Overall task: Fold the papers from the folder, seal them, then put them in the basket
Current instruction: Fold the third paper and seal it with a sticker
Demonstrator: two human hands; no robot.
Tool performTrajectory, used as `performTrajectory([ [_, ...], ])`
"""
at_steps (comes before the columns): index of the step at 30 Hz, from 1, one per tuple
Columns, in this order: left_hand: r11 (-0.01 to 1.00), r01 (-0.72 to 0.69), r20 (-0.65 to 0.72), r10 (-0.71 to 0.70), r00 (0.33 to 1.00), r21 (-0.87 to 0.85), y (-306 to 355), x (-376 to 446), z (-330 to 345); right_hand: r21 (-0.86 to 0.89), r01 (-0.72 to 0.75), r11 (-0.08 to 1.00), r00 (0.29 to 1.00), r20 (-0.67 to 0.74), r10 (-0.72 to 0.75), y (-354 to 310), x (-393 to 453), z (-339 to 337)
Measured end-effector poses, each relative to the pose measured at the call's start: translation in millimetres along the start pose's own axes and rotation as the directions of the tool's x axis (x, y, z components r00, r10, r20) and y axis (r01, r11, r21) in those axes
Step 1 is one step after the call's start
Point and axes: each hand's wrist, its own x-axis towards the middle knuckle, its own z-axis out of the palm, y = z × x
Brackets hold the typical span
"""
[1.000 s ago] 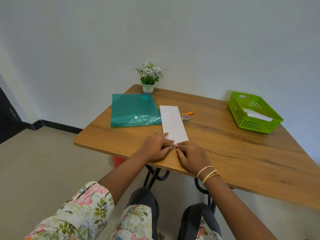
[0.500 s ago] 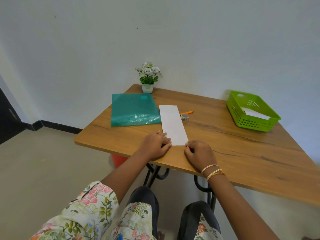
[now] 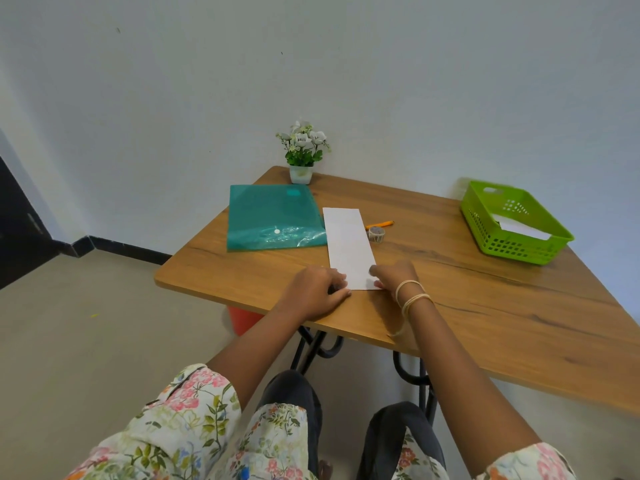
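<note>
A long white folded paper (image 3: 349, 242) lies on the wooden table (image 3: 485, 306), its near end by the front edge. My left hand (image 3: 317, 291) has its curled fingers on the paper's near left corner. My right hand (image 3: 394, 276) pinches the near right corner, with the thumb on top of the sheet. The teal plastic folder (image 3: 273, 220) lies flat just left of the paper. At the table's far right stands the green basket (image 3: 512, 249) with a white folded paper (image 3: 523, 227) inside.
A small tape roll (image 3: 376, 234) and an orange pen (image 3: 381, 223) lie just right of the paper's far half. A potted white flower (image 3: 303, 152) stands at the back edge against the wall. Below the table are its black metal legs and my knees.
My hands have parted from the middle of the paper's near edge to its two near corners. The right hand slid right and forward and took hold of its corner.
</note>
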Motion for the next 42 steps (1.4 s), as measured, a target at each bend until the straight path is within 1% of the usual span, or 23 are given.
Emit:
performTrajectory([
  [2, 1.0, 0.001, -0.026, -0.001, 1.0, 0.005, -1, 0, 1, -0.127, 0.028, 0.992, 0.999, -0.018, -0.03, 1, 2, 3],
  [3, 1.0, 0.003, -0.035, -0.003, 0.999, 0.011, -1, 0, 1, -0.162, 0.031, 0.986, 0.999, -0.023, -0.035, 2, 3, 4],
  [5, 1.0, -0.002, -0.049, 0.003, 0.999, 0.026, -1, 0, 1, -0.18, 0.036, 0.983, 0.999, -0.021, -0.041, 2, 3, 4],
  [8, 0.999, -0.018, -0.074, 0.021, 0.997, 0.046, 0, 0, 1, -0.158, 0.042, 0.986, 0.999, -0.027, -0.047, -1, 4, 5],
  [10, 0.998, -0.023, -0.087, 0.028, 0.996, 0.054, 1, 0, 0, -0.126, 0.031, 0.992, 0.999, -0.014, -0.033, -3, 3, 5],
  [12, 0.998, -0.023, -0.103, 0.029, 0.994, 0.059, 1, -1, 0, -0.06, 0.056, 0.997, 0.998, -0.017, -0.057, -4, 4, 7],
  [15, 0.998, 0.003, -0.168, 0.007, 0.986, 0.058, 2, -2, 1, 0.058, 0.191, 0.98, 0.982, -0.025, -0.189, -6, -1, 12],
  [18, 0.999, 0.008, -0.287, 0.002, 0.958, 0.036, -2, -5, 1, 0.145, 0.317, 0.937, 0.946, 0.024, -0.324, -11, -7, 19],
  [20, 0.997, 0.045, -0.4, -0.067, 0.914, -0.062, -5, -7, -2, 0.211, 0.38, 0.901, 0.916, 0.049, -0.398, -15, -10, 25],
  [22, 0.974, 0.088, -0.486, -0.181, 0.855, -0.208, -6, -8, -9, 0.271, 0.41, 0.871, 0.895, 0.063, -0.441, -20, -13, 30],
  [24, 0.928, 0.1, -0.543, -0.296, 0.786, -0.36, -6, -10, -17, 0.278, 0.428, 0.86, 0.883, 0.074, -0.463, -23, -15, 33],
  [25, 0.885, 0.102, -0.549, -0.368, 0.75, -0.454, -8, -10, -22, 0.246, 0.436, 0.866, 0.881, 0.079, -0.466, -24, -16, 34],
  [28, 0.678, 0.081, -0.485, -0.599, 0.637, -0.731, -22, -10, -40, 0.145, 0.468, 0.872, 0.87, 0.099, -0.483, -22, -13, 36],
  [29, 0.616, 0.073, -0.456, -0.653, 0.605, -0.785, -30, -9, -46, 0.112, 0.469, 0.876, 0.871, 0.106, -0.48, -21, -12, 35],
  [31, 0.541, 0.064, -0.41, -0.704, 0.579, -0.838, -47, -7, -56, 0.083, 0.464, 0.882, 0.876, 0.107, -0.471, -19, -10, 35],
  [33, 0.471, 0.081, -0.335, -0.728, 0.597, -0.879, -61, -8, -61, 0.05, 0.467, 0.883, 0.881, 0.061, -0.469, -19, -8, 35],
  [36, 0.266, 0.08, -0.147, -0.731, 0.667, -0.961, -70, -13, -66, 0.008, 0.476, 0.88, 0.875, -0.107, -0.472, -15, 0, 32],
  [37, 0.223, 0.087, -0.105, -0.723, 0.683, -0.971, -72, -15, -68, 0.008, 0.464, 0.886, 0.878, -0.142, -0.458, -14, 1, 30],
  [40, 0.147, 0.147, -0.001, -0.711, 0.703, -0.978, -73, -18, -72, 0.098, 0.404, 0.91, 0.905, -0.191, -0.381, -12, 8, 22],
  [42, 0.143, 0.238, 0.071, -0.702, 0.709, -0.961, -72, -20, -74, 0.148, 0.313, 0.938, 0.942, -0.177, -0.286, -11, 11, 15],
])
